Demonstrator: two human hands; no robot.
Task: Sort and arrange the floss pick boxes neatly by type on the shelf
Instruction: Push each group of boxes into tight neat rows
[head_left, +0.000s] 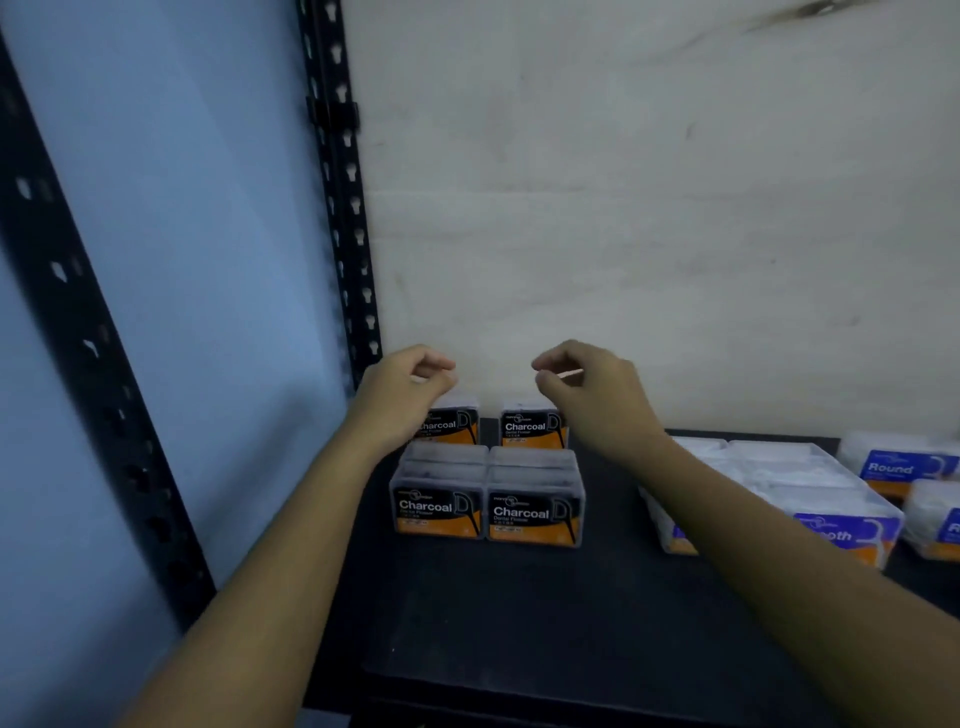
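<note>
Both hands, left hand (410, 387) and right hand (587, 387), hover loosely curled and empty above four grouped Charcoal boxes (488, 499); white boxes (841, 525) beyond the right hand seemingly remain unsorted.

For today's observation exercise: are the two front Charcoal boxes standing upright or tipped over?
Upright: the front Charcoal boxes stand side by side on the shelf, labels facing forward and reading level.

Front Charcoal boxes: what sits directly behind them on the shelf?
Behind the front Charcoal boxes stand two more Charcoal boxes, a gap between them. The left hand covers part of the left one; anything farther back is hidden.
</note>
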